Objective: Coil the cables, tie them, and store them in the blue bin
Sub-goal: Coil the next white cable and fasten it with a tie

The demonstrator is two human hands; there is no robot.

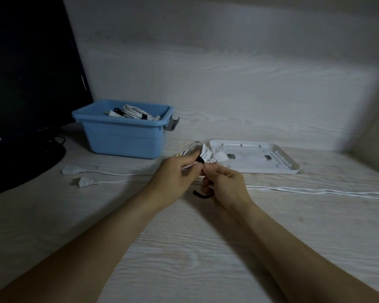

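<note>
Your left hand [179, 171] grips the coil [198, 150], your right hand [222, 182] pinches the black tie [200, 193] just below it; bin [123, 136] sits up-left, nearer the left.

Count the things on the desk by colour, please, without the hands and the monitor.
White: 4, the coiled cable in the hands, the loose cable on the desk, the bin lid, the tied cable in the bin.
Blue: 1, the blue bin.
Black: 1, the tie round the coiled cable.
Total: 6.
</note>
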